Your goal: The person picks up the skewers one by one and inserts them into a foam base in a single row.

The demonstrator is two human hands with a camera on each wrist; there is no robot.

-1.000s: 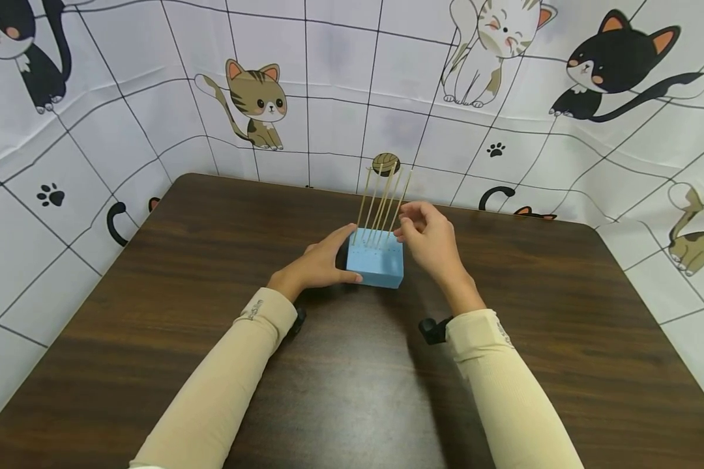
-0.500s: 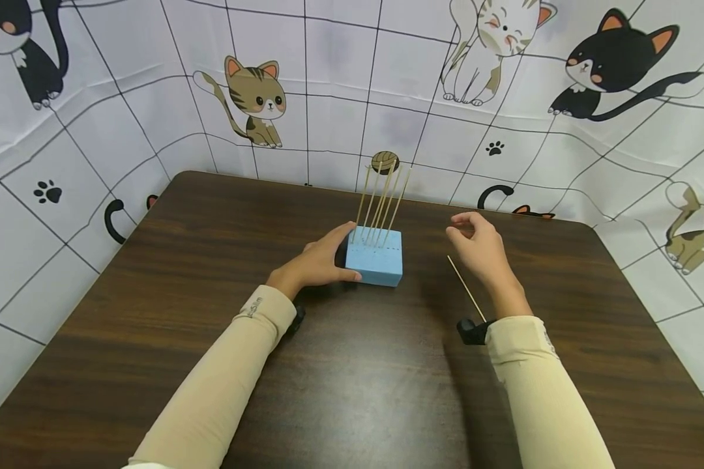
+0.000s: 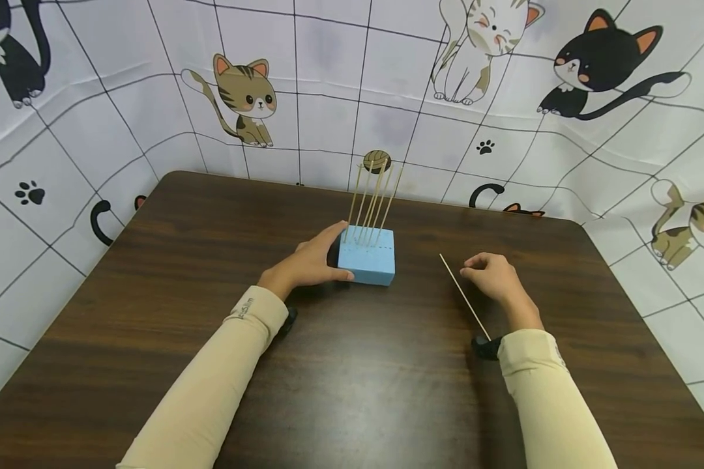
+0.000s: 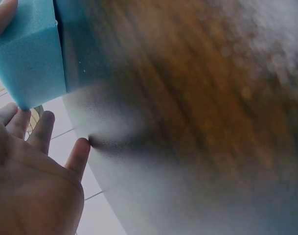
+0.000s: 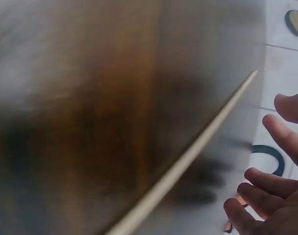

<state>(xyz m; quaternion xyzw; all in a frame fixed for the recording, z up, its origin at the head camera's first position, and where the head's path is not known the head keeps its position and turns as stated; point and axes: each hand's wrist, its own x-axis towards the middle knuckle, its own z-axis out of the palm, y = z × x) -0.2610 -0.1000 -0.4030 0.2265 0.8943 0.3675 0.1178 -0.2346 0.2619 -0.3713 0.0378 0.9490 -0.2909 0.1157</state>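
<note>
A light blue foam block (image 3: 366, 262) sits on the table in the head view, with several thin wooden skewers (image 3: 381, 202) standing in its top. My left hand (image 3: 308, 264) holds the block from its left side, thumb at the front and fingers behind; the left wrist view shows the block (image 4: 31, 63) at upper left. One loose wooden skewer (image 3: 463, 293) lies on the table, right of the block. My right hand (image 3: 495, 280) is just right of that skewer. In the right wrist view its fingers (image 5: 273, 183) are spread apart, not touching the skewer (image 5: 188, 156).
The dark brown wooden table (image 3: 358, 378) spreads around both hands. A white cloth (image 3: 322, 78) with cat drawings and a grid hangs behind the table's back edge and along its sides.
My right hand has moved from the skewers in the block to the right, then down beside the loose skewer. My left hand stays on the block. The view has shifted slightly.
</note>
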